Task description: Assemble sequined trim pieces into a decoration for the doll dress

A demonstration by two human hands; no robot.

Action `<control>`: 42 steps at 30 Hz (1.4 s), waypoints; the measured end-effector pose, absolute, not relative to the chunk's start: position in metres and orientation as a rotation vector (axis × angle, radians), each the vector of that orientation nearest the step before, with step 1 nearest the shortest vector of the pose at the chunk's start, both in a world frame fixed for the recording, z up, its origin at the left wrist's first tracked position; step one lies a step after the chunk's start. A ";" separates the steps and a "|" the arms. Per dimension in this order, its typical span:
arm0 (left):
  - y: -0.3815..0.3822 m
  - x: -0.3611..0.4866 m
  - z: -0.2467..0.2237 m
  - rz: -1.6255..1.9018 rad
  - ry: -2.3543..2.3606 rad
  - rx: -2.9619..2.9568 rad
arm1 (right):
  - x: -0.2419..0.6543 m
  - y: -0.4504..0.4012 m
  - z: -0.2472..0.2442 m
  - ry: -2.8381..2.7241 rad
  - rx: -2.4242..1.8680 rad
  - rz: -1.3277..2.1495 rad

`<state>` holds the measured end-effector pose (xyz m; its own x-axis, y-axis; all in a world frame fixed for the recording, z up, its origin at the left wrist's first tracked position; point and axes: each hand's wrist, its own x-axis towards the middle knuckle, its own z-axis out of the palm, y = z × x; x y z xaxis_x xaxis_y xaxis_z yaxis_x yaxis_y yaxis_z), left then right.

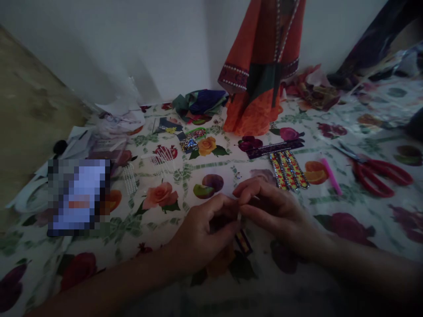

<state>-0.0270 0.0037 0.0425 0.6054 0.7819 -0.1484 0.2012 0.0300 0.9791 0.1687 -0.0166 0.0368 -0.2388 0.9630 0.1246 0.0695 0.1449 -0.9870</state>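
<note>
My left hand point(206, 231) is closed in a pinch, thumb and forefinger meeting near the middle of the view. Against them press the fingertips of my right hand point(276, 213), also pinched. A tiny pale thing shows between the fingertips, too small and dim to name. Just below them a short patterned strip with dark edges point(243, 242) sticks out; whether it is held or lies on the cloth I cannot tell. Beyond my right hand lie several yellow-and-red trim strips with beaded edges point(288, 171) and a dark beaded band point(276, 149).
Red-handled scissors point(380, 174) and a pink stick point(331, 177) lie at right. An orange beaded garment point(261, 88) stands at the back. Bead strips point(161, 160) and a blurred-out phone point(79, 198) are at left, on a flowered tablecloth point(158, 268). Crumpled fabric point(201, 102) lies by the wall.
</note>
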 end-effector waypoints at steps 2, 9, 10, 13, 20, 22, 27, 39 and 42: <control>0.005 -0.026 0.043 0.548 0.864 1.482 | 0.168 -0.016 0.037 -1.545 -1.059 1.192; 0.009 -0.028 0.047 0.559 0.859 1.335 | 0.171 -0.016 0.032 -1.445 -1.185 1.211; 0.009 -0.029 0.047 0.566 0.868 1.336 | 0.172 -0.016 0.033 -1.442 -1.198 1.204; 0.008 -0.030 0.047 0.614 0.910 1.365 | 0.174 -0.017 0.035 -1.492 -1.199 1.214; 0.005 -0.031 0.036 0.674 0.903 1.414 | 0.168 -0.017 0.037 -1.480 -1.154 1.329; 0.004 -0.032 0.032 0.671 0.888 1.433 | 0.166 -0.017 0.037 -1.469 -1.160 1.336; 0.004 -0.034 0.029 0.643 0.884 1.566 | 0.164 -0.017 0.035 -1.417 -1.151 1.373; 0.002 -0.036 0.038 0.603 0.813 1.984 | 0.165 -0.016 0.027 -1.433 -1.154 1.298; 0.003 -0.036 0.038 0.615 0.804 2.007 | 0.165 -0.016 0.028 -1.469 -1.158 1.211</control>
